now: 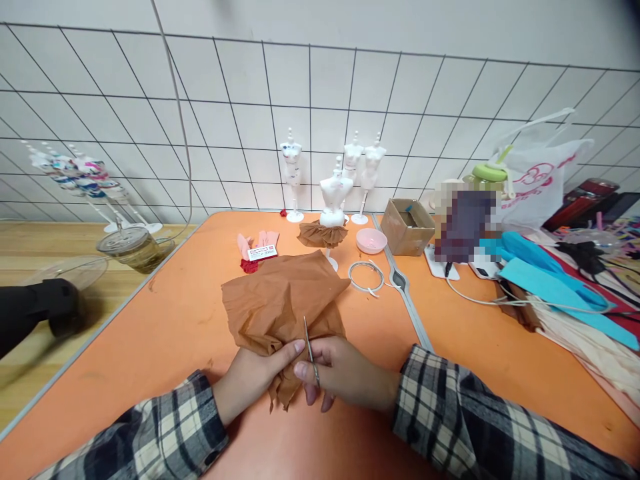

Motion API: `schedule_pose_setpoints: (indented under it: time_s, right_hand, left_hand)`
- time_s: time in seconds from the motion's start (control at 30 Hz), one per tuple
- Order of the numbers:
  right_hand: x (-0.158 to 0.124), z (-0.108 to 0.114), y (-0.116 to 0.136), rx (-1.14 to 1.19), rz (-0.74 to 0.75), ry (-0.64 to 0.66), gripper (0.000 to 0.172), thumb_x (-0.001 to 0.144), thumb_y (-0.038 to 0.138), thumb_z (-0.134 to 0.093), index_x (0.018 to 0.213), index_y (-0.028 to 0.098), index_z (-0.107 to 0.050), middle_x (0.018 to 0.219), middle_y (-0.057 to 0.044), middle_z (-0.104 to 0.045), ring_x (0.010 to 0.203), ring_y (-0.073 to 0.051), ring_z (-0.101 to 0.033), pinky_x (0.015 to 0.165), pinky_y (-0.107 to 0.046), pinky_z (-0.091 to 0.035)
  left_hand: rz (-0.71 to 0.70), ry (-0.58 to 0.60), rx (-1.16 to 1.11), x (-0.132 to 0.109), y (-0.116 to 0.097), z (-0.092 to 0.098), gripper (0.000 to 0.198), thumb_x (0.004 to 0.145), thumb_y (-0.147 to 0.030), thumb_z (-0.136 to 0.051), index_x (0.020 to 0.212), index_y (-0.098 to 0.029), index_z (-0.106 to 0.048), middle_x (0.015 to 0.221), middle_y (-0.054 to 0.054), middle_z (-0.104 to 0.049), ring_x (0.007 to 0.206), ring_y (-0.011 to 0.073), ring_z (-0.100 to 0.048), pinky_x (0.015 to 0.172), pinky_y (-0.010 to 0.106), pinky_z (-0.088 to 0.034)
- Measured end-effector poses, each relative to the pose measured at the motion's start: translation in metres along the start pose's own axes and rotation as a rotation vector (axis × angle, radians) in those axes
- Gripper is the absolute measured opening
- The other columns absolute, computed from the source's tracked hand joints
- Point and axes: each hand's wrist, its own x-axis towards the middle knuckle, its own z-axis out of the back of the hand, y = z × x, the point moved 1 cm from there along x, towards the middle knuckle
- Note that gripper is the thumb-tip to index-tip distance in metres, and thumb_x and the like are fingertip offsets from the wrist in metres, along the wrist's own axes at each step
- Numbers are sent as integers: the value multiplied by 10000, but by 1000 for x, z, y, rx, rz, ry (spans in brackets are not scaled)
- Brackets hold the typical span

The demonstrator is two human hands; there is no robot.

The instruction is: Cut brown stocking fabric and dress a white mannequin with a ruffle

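Observation:
A wide, creased piece of brown cloth (285, 293) spreads over the orange table in front of me. My left hand (257, 375) pinches a gathered part of it between thumb and fingers, and a ragged end hangs down below. In my right hand (345, 373) are small metal scissors (310, 350), tips pointing away from me and lying against the cloth. Thumb and fingers wrap the scissors' handles, which are partly hidden. Just beyond the cloth stands a white mini mannequin (335, 193) with a gathered brown skirt (323, 234) around its lower part.
Behind are more mini mannequins (291, 163). Pink cloth pieces (267, 239) lie left, a pink bowl (371, 241), a wire coil (367, 277) and a cardboard box (407, 228) right. Blue fabric (555, 267), cables and a plastic bag (540, 180) crowd the far right.

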Motion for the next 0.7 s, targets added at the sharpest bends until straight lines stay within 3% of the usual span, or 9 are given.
schedule_pose_setpoints:
  time_s: [0.17,0.5,0.7]
  right_hand:
    - [0,0,1,21,12,4,495,827,620,-565,948,141,-590,688,-6,-607,518,-75,-521,462,-185,-470]
    - [-1,-1,-2,25,20,-30,512,808,628,-588,965,141,-602,684,-7,-600,560,-93,-543,485,-200,-481]
    - [-1,-2,-1,10,23,-38,447,819,564,-608,970,143,-609,717,-16,-603,601,-100,-561,469,-181,-477]
  left_hand:
    - [-28,-4,11,1,2,0,334,714,-506,-645,818,-194,-705,939,102,-769,908,276,-692,846,369,-557]
    - [-32,4,6,-1,-4,0,331,678,-494,-655,791,-186,-695,829,85,-773,777,256,-709,732,330,-584]
    - [-33,-20,45,-2,-2,0,282,683,-466,-631,756,-196,-669,838,87,-772,798,253,-702,755,334,-577]
